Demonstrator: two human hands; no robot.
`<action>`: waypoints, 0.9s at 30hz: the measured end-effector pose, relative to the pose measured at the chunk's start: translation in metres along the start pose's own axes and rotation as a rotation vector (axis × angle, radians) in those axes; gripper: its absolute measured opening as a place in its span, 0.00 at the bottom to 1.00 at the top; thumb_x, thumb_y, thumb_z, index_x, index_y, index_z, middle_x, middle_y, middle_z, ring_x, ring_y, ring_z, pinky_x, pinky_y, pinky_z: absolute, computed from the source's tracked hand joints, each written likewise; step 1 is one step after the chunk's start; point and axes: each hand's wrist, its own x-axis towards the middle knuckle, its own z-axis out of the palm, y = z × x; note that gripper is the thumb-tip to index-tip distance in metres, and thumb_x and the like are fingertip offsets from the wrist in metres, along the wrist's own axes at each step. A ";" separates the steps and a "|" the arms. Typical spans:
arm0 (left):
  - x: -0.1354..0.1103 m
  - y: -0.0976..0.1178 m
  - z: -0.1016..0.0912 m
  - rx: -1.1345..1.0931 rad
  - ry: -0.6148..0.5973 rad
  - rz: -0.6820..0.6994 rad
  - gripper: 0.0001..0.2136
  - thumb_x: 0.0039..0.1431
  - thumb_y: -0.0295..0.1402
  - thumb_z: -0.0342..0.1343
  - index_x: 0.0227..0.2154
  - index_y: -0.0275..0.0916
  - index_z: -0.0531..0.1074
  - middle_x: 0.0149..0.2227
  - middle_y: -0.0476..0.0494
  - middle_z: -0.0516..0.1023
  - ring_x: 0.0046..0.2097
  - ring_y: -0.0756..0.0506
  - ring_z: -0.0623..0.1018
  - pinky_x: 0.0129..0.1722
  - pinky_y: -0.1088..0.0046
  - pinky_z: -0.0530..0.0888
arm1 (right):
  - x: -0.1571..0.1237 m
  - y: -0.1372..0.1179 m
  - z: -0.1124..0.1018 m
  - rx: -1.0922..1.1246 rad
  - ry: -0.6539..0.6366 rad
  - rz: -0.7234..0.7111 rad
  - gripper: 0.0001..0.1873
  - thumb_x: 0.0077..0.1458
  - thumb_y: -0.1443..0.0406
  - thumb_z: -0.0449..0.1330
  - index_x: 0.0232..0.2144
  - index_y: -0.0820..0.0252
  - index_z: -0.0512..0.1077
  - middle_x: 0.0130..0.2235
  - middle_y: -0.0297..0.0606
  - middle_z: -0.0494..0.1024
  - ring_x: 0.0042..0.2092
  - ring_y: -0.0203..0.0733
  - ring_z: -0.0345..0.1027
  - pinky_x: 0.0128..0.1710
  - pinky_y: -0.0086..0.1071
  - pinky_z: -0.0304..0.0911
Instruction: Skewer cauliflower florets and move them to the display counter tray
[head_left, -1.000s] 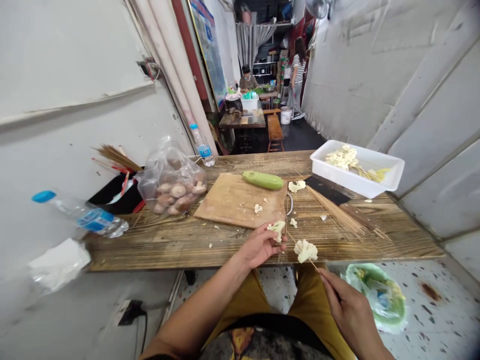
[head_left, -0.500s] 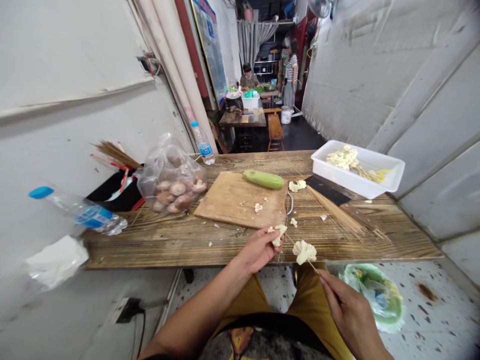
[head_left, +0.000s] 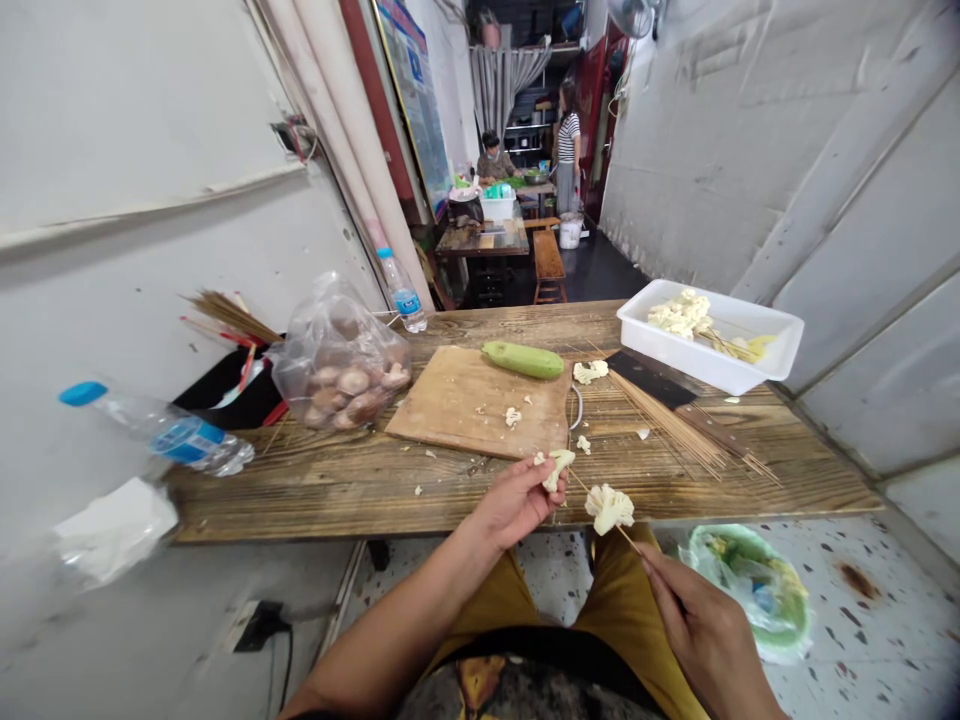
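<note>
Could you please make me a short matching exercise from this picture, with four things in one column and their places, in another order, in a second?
Column one
1. Skewer carrying a cauliflower floret
2. Long green vegetable
3. Mushrooms
4. Cleaver

Column two
A. Inside a clear plastic bag
B. Near the white tray
C. In the right hand
D. Lying on the cutting board

Right pairs: 1-C, 2-D, 3-A, 4-B
</note>
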 end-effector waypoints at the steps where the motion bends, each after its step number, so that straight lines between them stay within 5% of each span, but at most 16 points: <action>1: 0.000 0.000 0.000 0.009 -0.001 0.004 0.07 0.47 0.26 0.65 0.29 0.32 0.72 0.28 0.42 0.73 0.29 0.53 0.71 0.26 0.82 0.67 | 0.000 0.000 0.000 0.001 0.003 -0.005 0.14 0.60 0.63 0.52 0.42 0.56 0.77 0.41 0.37 0.81 0.39 0.42 0.77 0.40 0.32 0.75; 15: -0.004 0.001 0.003 0.091 0.020 0.043 0.14 0.39 0.29 0.70 0.28 0.31 0.72 0.26 0.45 0.73 0.27 0.54 0.70 0.25 0.81 0.66 | -0.002 -0.001 -0.006 -0.069 -0.013 -0.077 0.15 0.60 0.65 0.52 0.44 0.59 0.76 0.41 0.39 0.81 0.39 0.41 0.78 0.39 0.29 0.74; 27: -0.004 0.000 0.005 0.003 -0.002 -0.002 0.11 0.43 0.27 0.68 0.30 0.31 0.72 0.28 0.43 0.73 0.28 0.54 0.70 0.24 0.82 0.65 | -0.001 -0.008 -0.017 -0.100 -0.003 -0.115 0.15 0.60 0.66 0.52 0.46 0.58 0.73 0.42 0.37 0.81 0.40 0.38 0.77 0.40 0.25 0.73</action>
